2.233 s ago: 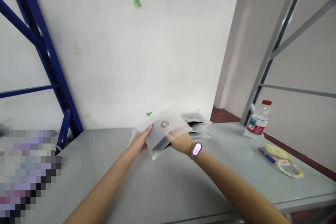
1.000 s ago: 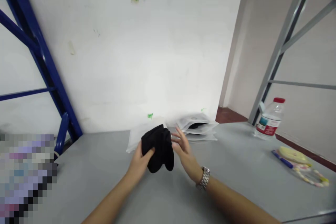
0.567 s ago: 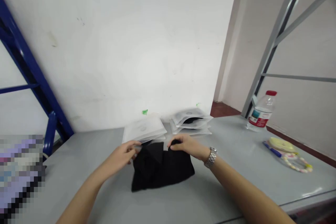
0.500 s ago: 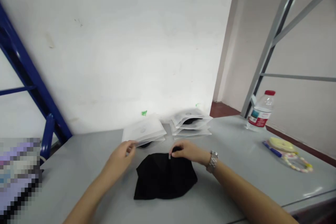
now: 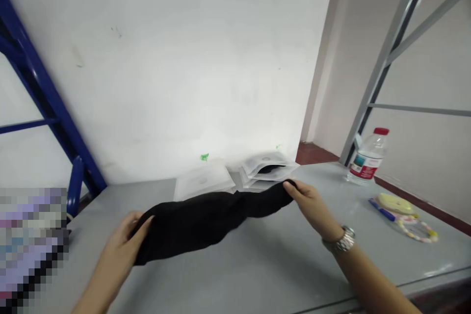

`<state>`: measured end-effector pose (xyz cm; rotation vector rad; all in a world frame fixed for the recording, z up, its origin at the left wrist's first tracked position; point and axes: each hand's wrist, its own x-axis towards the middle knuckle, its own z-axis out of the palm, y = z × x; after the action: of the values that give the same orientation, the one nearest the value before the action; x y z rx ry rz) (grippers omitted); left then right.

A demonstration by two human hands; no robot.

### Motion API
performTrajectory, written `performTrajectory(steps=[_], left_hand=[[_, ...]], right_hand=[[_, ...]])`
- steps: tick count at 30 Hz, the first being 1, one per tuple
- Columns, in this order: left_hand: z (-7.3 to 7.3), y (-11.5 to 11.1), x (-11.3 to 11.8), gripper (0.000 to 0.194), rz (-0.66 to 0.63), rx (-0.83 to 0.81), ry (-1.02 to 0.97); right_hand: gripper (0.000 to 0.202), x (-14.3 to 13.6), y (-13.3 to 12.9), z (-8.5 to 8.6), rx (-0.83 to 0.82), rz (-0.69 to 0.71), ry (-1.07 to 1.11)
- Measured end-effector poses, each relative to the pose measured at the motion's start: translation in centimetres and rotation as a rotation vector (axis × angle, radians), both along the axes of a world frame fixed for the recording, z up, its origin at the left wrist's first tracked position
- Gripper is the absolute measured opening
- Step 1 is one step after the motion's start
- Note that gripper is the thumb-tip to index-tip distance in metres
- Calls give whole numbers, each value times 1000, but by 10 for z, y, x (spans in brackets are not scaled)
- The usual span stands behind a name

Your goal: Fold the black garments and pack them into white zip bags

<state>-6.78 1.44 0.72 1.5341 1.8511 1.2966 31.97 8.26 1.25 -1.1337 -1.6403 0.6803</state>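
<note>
A black piece of cloth (image 5: 206, 221) is stretched sideways between my two hands, above the grey table. Its wide end is pinched by my left hand (image 5: 127, 238), with the thumb on the near side. At the narrower, higher end, my right hand (image 5: 307, 198) grips the cloth, and a metal watch (image 5: 346, 239) is on that wrist. Just behind the cloth lies a stack of white translucent pouches (image 5: 204, 179), partly hidden by it. A second pouch stack (image 5: 267, 163), near my right hand, has something black inside.
On the right stands a water bottle (image 5: 368, 157) with a red cap. Near it lie a yellow coiled tape (image 5: 395, 202), a blue pen (image 5: 382, 209) and a beaded bracelet (image 5: 419, 233). A blue metal frame (image 5: 47, 88) rises at the left; a white wall (image 5: 191, 83) backs the table (image 5: 235, 279).
The black cloth has been lifted off the table and drawn out sideways. My left hand has left the pouches and taken hold of the cloth; my right hand has moved right with its end.
</note>
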Motion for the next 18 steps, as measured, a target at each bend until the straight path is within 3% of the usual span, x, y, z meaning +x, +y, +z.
performTrajectory(steps=[3, 6, 8, 10, 12, 15, 18], left_hand=[[-20, -8, -30, 34, 44, -51, 177], [-36, -15, -23, 39, 139, 59, 513], [-44, -22, -7, 41, -2, 125, 635], [-51, -29, 9, 46, -228, 125, 717], [-56, -34, 17, 50, -359, 102, 813], [-56, -38, 20, 25, -341, 86, 890], [-46, -39, 24, 5, -310, 141, 925]], right_hand=[[33, 19, -6, -12, -72, 83, 30], [29, 25, -17, -23, -113, 236, -1], [26, 25, -28, -26, -151, 314, -55], [24, 27, -39, -26, -192, 412, -108], [22, 32, -49, -24, -235, 532, -147], [22, 45, -59, -21, -318, 637, -252], [24, 48, -61, -22, -353, 579, -389]])
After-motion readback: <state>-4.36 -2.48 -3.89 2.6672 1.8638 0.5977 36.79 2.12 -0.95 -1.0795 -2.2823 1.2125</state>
